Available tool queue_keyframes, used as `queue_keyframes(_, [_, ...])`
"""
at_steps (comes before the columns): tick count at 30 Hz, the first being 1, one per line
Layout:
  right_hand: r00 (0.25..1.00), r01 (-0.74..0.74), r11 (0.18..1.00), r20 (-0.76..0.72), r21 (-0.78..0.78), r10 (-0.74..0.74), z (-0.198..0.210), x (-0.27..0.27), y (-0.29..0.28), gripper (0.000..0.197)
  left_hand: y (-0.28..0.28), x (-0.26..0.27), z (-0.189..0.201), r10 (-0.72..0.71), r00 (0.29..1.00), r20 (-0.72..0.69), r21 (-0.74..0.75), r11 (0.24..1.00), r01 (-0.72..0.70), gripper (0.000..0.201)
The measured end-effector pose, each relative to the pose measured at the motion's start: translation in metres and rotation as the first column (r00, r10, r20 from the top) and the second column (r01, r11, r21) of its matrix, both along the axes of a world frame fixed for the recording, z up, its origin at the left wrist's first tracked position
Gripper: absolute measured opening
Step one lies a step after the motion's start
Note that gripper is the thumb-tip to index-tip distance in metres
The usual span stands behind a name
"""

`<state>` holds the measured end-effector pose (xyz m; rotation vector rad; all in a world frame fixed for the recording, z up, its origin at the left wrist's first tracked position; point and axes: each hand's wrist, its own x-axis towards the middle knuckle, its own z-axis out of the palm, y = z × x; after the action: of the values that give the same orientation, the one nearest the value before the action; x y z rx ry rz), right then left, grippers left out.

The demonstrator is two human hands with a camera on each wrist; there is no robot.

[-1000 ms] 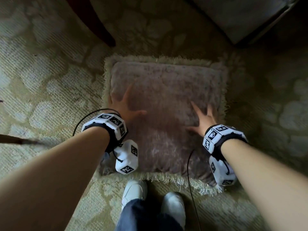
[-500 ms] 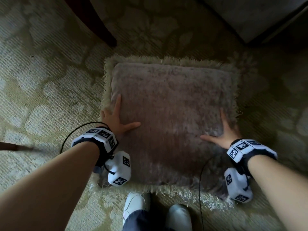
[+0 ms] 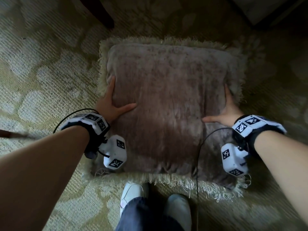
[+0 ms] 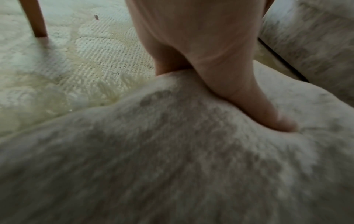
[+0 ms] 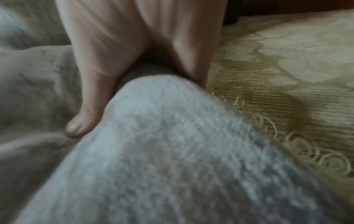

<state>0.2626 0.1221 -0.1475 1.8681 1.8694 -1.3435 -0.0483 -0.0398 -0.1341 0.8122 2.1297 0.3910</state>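
Observation:
A square plush brown cushion (image 3: pixel 166 105) with a pale fringe (image 3: pixel 166 179) lies flat on the carpet in front of my feet. My left hand (image 3: pixel 113 104) holds its left edge, thumb pressed into the top and fingers along the side. In the left wrist view the left hand (image 4: pixel 210 60) dents the cushion (image 4: pixel 172 151) with its thumb. My right hand (image 3: pixel 228 110) holds the right edge the same way. In the right wrist view a ridge of cushion (image 5: pixel 172 151) bulges between the right hand's (image 5: pixel 134 53) thumb and fingers.
The patterned beige carpet (image 3: pixel 41 80) surrounds the cushion. A dark chair leg (image 3: pixel 101 14) stands beyond its far left corner, and upholstered furniture (image 3: pixel 275 7) sits at the far right. My white shoes (image 3: pixel 131 192) touch the near fringe. A black cable (image 3: pixel 198 155) hangs over the cushion.
Both hands slid outward from the cushion's top to its left and right edges, the right hand farther. Thumbs now lie on top with fingers down the sides.

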Motion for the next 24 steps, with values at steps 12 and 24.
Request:
queue_keyframes(12, [0.990,-0.028,0.999,-0.134,0.038,0.033,0.199,0.002,0.005,0.126,0.001,0.011,0.177,-0.036,0.994,-0.106,-0.036,0.999,0.033,0.101])
queue_keyframes(24, [0.989,-0.037,0.965,-0.131,0.261,0.074,0.514,0.027,0.071,0.129,0.068,0.021,0.441,-0.101,0.993,-0.068,0.235,0.965,0.114,0.106])
